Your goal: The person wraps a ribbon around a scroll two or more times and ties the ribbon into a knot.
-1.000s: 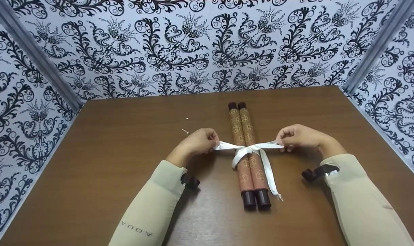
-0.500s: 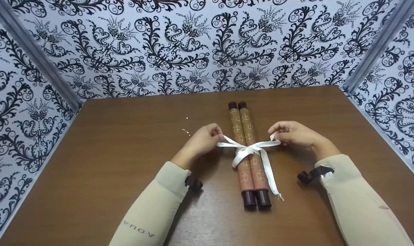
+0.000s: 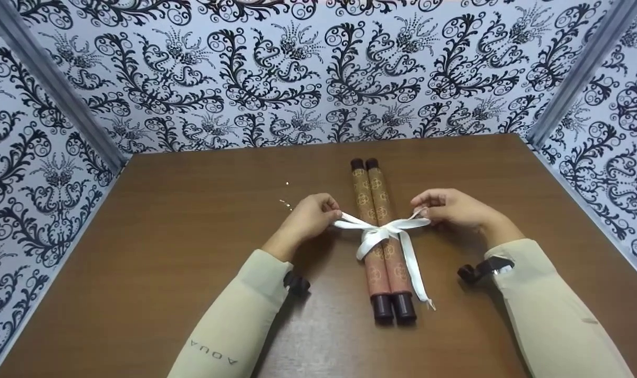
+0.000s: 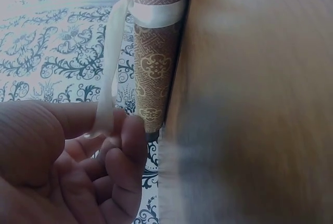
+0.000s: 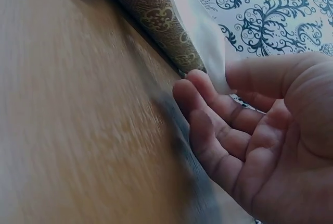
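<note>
A scroll (image 3: 397, 270), rolled from both ends into two patterned red-and-gold rolls with dark end knobs, lies lengthwise on the table. White ribbon (image 3: 372, 241) is tied around its middle in a bow, and a frayed tail hangs down on the right side. My left hand (image 3: 309, 215) pinches the bow's left loop (image 4: 112, 52) between thumb and fingertips. On the other side, my right hand (image 3: 457, 210) pinches the right loop (image 5: 200, 26) near its outer end, with the other fingers loosely curled. Both hands stay off the rolls themselves.
The brown wooden table (image 3: 202, 252) runs back to a wall (image 3: 297, 68) with black scroll patterns on white. Similar panels stand left and right. Small light specks (image 3: 285, 202) lie left of the scroll. Dark wrist mounts (image 3: 297, 283) sit on both sleeves.
Both hands have come slightly inward. The ribbon loops, drawn flat and straight one second ago, are now spread and slacker. The scroll stays in place.
</note>
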`<state>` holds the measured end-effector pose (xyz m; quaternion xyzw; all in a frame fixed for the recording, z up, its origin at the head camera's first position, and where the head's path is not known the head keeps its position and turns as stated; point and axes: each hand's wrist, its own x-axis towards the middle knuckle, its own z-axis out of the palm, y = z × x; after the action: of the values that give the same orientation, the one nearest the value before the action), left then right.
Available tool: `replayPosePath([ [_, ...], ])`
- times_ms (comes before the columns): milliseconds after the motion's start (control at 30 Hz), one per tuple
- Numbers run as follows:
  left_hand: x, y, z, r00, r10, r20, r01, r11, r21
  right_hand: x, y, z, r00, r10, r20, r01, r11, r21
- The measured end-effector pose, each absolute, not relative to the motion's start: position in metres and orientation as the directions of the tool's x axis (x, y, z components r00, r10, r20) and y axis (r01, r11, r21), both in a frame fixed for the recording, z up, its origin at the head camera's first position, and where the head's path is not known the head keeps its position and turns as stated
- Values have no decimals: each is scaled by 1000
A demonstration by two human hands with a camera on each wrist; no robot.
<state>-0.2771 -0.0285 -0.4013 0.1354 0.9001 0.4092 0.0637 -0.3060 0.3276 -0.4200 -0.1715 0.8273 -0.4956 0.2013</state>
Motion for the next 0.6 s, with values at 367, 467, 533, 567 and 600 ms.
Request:
replayPosePath([
  [367,-280,-31,-394,-971,239,19,173,642,747,-301,331,-404,-888,-443,-126,-128,500,-856],
  [467,-281,-31,-393,-974,223,41,181,651,737,-298,325,-397,-911,-397,-109,-165,595,-787],
  [533,-282,-31,-391,-976,208,63,188,662,725,-296,320,-391,-921,-381,-83,-204,651,-731],
  [567,-283,-31,-390,-976,202,80,197,667,718,-296,318,-388,-925,-373,-71,-219,677,-703],
  [600,-284,-32,-388,-975,194,103,209,675,708,-296,316,-384,-929,-365,-59,-234,703,-672],
])
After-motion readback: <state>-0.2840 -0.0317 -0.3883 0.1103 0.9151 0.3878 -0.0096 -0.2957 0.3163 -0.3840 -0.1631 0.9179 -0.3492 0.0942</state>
